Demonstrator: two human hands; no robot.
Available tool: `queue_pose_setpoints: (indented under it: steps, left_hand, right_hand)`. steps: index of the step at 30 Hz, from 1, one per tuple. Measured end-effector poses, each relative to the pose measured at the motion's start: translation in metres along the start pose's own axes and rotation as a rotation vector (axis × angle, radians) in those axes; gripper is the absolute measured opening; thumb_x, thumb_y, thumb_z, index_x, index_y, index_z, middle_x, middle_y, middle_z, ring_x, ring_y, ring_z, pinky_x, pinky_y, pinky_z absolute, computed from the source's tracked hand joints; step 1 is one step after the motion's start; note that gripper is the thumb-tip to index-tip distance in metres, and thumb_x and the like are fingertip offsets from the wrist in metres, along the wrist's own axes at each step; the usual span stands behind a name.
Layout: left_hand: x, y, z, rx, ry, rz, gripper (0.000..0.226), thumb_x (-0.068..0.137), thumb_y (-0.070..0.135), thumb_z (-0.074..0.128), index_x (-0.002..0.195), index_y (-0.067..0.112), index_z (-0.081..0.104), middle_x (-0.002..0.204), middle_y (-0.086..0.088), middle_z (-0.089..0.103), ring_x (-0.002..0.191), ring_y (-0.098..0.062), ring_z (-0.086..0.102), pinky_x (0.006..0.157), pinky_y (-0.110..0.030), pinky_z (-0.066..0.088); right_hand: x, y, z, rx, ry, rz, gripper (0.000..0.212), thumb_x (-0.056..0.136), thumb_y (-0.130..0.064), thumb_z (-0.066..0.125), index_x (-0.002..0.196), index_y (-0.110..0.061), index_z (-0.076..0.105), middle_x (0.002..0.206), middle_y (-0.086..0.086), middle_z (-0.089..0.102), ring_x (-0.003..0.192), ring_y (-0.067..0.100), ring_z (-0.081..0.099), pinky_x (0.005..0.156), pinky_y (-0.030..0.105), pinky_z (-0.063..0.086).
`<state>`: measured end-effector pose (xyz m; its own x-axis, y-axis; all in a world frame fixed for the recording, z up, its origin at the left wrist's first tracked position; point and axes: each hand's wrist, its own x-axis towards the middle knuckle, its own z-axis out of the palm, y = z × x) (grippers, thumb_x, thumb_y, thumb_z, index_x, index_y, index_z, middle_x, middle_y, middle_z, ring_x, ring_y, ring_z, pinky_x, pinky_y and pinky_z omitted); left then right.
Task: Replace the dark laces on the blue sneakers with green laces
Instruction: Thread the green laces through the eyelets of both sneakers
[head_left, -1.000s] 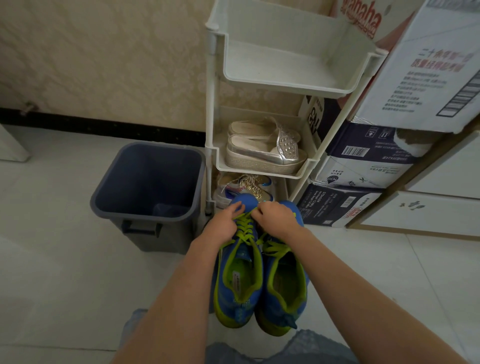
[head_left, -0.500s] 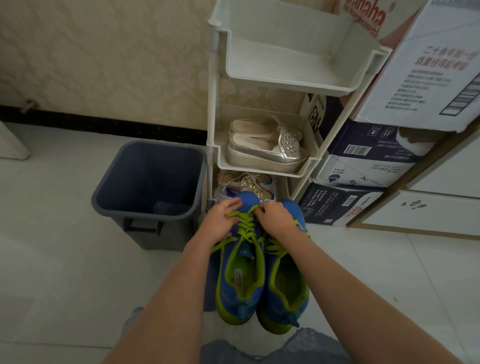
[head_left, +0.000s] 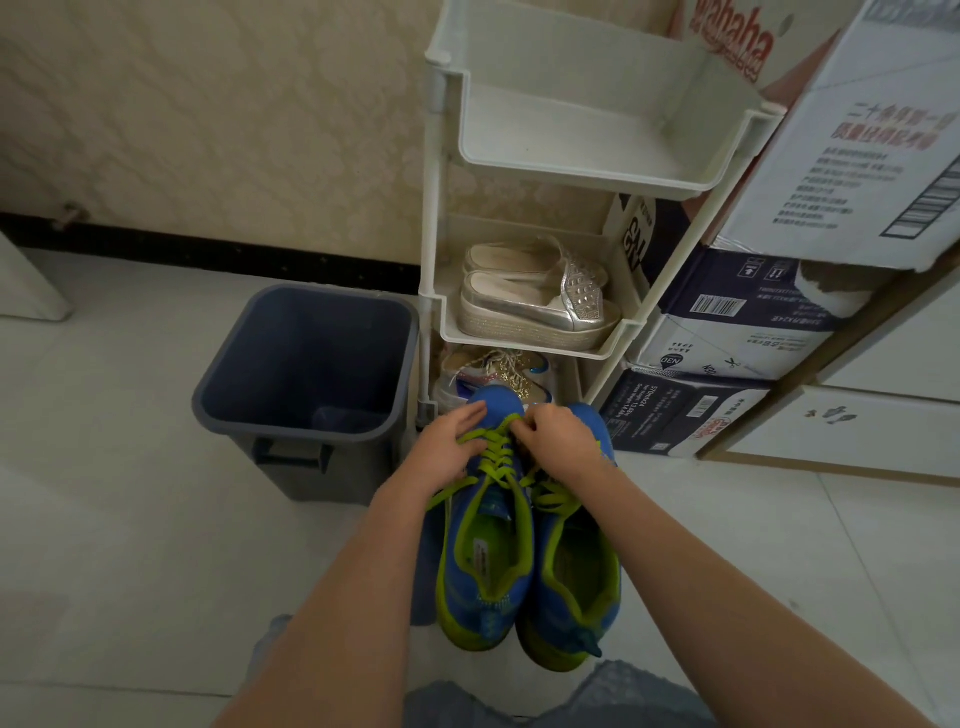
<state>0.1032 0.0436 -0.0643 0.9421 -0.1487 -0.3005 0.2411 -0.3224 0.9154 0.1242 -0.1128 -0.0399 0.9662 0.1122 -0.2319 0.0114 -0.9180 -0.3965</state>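
Sneakers (head_left: 488, 561), blue, side by side on near floor, green laces (head_left: 496, 457) threaded. Left hand (head_left: 441, 449) presses left toe, fingers fairly straight; right hand (head_left: 558, 441) pinches lace at far eyelets. Risk: hard tug skews crossings, uneven ends. Bin (head_left: 291, 467), rack (head_left: 431, 208) beyond.

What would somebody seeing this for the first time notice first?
The pair of blue sneakers at bottom centre, threaded with bright green laces, draws the eye first. Both hands work at the toe end of the shoe nearer the bin: the left hand rests on it while the right hand pinches a lace. Behind stand a grey bin and a white rack holding silver platform shoes.
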Motion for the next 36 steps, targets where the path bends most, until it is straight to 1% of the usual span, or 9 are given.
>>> queue_pose_setpoints:
  steps: [2, 4, 6, 9, 12, 14, 19, 25, 36]
  left_hand:
    - [0.001, 0.001, -0.003, 0.002, 0.148, 0.056, 0.035, 0.089, 0.000, 0.060, 0.122, 0.014, 0.060, 0.128, -0.001, 0.060, 0.119, -0.017, 0.056, 0.078, -0.015, 0.046]
    - [0.002, 0.002, -0.008, 0.047, 0.311, 0.082, 0.018, 0.085, 0.003, 0.066, 0.095, 0.018, 0.067, 0.108, -0.003, 0.068, 0.101, -0.016, 0.063, 0.083, -0.025, 0.047]
    - [0.001, 0.002, -0.011, 0.106, 0.301, 0.075, 0.015, 0.084, 0.007, 0.069, 0.083, 0.022, 0.065, 0.102, -0.002, 0.069, 0.094, -0.014, 0.063, 0.085, -0.027, 0.046]
    - [-0.003, 0.002, -0.010, 0.284, 0.176, 0.100, 0.023, 0.085, 0.013, 0.068, 0.071, 0.031, 0.068, 0.095, 0.008, 0.066, 0.084, -0.010, 0.060, 0.080, -0.029, 0.047]
    - [-0.005, 0.006, -0.010, 0.363, 0.132, 0.136, 0.008, 0.082, 0.016, 0.072, 0.083, 0.024, 0.074, 0.079, 0.023, 0.055, 0.088, -0.006, 0.056, 0.083, -0.029, 0.046]
    - [-0.004, 0.007, -0.010, 0.396, 0.139, 0.140, 0.008, 0.080, 0.018, 0.074, 0.086, 0.024, 0.073, 0.080, 0.020, 0.055, 0.089, -0.008, 0.057, 0.083, -0.031, 0.046]
    - [-0.001, 0.011, -0.008, 0.539, 0.140, 0.134, 0.009, 0.081, 0.018, 0.072, 0.087, 0.024, 0.068, 0.098, 0.007, 0.055, 0.093, -0.014, 0.059, 0.083, -0.034, 0.047]
    - [0.000, 0.015, -0.007, 0.681, 0.039, 0.093, 0.009, 0.092, 0.020, 0.058, 0.101, 0.017, 0.059, 0.113, -0.003, 0.049, 0.097, -0.020, 0.058, 0.084, -0.036, 0.044]
    - [-0.002, 0.043, -0.002, 0.978, -0.036, 0.190, 0.016, 0.095, 0.010, 0.047, 0.111, 0.011, 0.050, 0.112, -0.008, 0.057, 0.098, -0.029, 0.058, 0.081, -0.038, 0.042]
  right_hand:
    - [0.001, 0.009, -0.003, 0.155, -0.075, 0.018, 0.040, 0.092, -0.036, 0.058, 0.068, -0.004, 0.054, 0.070, 0.012, 0.058, 0.065, 0.023, 0.057, 0.061, 0.037, 0.046]
    - [0.001, 0.016, -0.012, 0.276, -0.148, -0.010, 0.030, 0.089, -0.028, 0.065, 0.070, -0.005, 0.063, 0.066, 0.005, 0.062, 0.055, 0.013, 0.057, 0.055, 0.027, 0.047]
    - [0.000, 0.020, -0.019, 0.374, -0.190, -0.051, 0.019, 0.087, -0.018, 0.067, 0.074, -0.005, 0.068, 0.065, 0.001, 0.063, 0.048, 0.003, 0.055, 0.051, 0.018, 0.042]
    - [-0.002, 0.020, -0.019, 0.464, -0.210, -0.109, 0.008, 0.085, -0.011, 0.070, 0.084, -0.004, 0.071, 0.076, 0.004, 0.068, 0.061, 0.001, 0.059, 0.053, 0.017, 0.046]
    - [-0.005, 0.017, -0.012, 0.471, -0.187, -0.117, 0.008, 0.084, -0.008, 0.070, 0.092, -0.006, 0.070, 0.084, 0.004, 0.068, 0.071, 0.006, 0.061, 0.055, 0.012, 0.047]
    - [-0.006, 0.013, -0.011, 0.466, -0.144, -0.141, 0.007, 0.084, -0.010, 0.070, 0.091, -0.007, 0.071, 0.085, 0.001, 0.068, 0.077, 0.009, 0.062, 0.064, 0.012, 0.049]
    - [-0.001, 0.008, -0.007, 0.346, -0.051, -0.092, 0.015, 0.085, -0.019, 0.068, 0.075, -0.029, 0.067, 0.090, -0.007, 0.071, 0.092, 0.010, 0.064, 0.090, 0.036, 0.051]
    - [-0.010, 0.006, -0.006, 0.346, -0.066, -0.089, 0.005, 0.086, -0.014, 0.067, 0.091, -0.015, 0.067, 0.095, 0.001, 0.069, 0.088, 0.011, 0.061, 0.083, 0.028, 0.050]
    - [-0.013, 0.002, 0.004, 0.210, -0.033, 0.004, 0.015, 0.089, -0.023, 0.065, 0.097, -0.012, 0.063, 0.103, 0.010, 0.067, 0.097, 0.024, 0.062, 0.085, 0.040, 0.051]
